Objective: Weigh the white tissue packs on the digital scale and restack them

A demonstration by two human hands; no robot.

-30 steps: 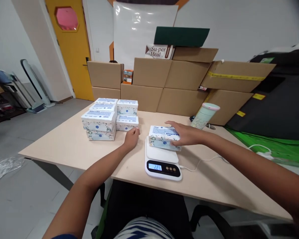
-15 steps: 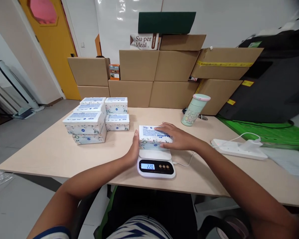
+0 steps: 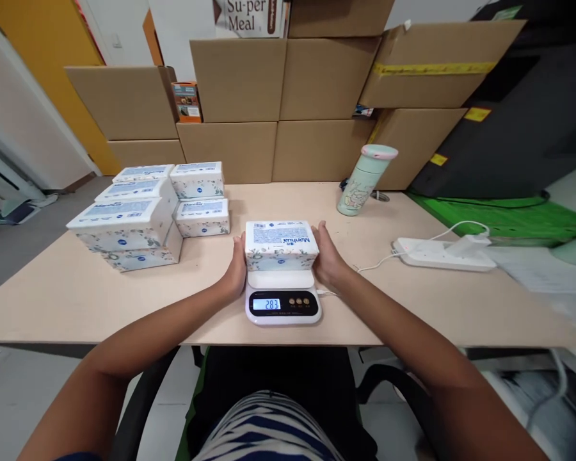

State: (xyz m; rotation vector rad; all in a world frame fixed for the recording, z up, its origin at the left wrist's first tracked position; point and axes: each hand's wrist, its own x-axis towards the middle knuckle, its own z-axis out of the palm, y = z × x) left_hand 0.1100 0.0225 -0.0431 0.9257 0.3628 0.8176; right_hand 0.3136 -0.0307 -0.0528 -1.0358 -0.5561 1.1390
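Note:
A white tissue pack point(image 3: 278, 242) with blue print and a floral border lies on a white digital scale point(image 3: 284, 316). The scale's lit display seems to read 283. Against the pack's left side rests my left hand point(image 3: 233, 272), and my right hand point(image 3: 328, 261) is at its right side, so the pack sits between both palms. The fingers of both hands run along the sides, partly hidden behind the pack. To the left, several matching tissue packs point(image 3: 120, 221) are stacked in two columns on the table point(image 3: 211, 320).
A pale green tumbler point(image 3: 362, 182) stands beyond my right hand. Further right lies a white power strip point(image 3: 441, 253) with a plug and cable. Cardboard boxes point(image 3: 240, 150) form a wall along the table's back. A large black case point(image 3: 518, 141) is at the right.
My right hand has moved from the top of the tissue pack to its right side. The display went from about 220 to about 283. The view has tilted downward.

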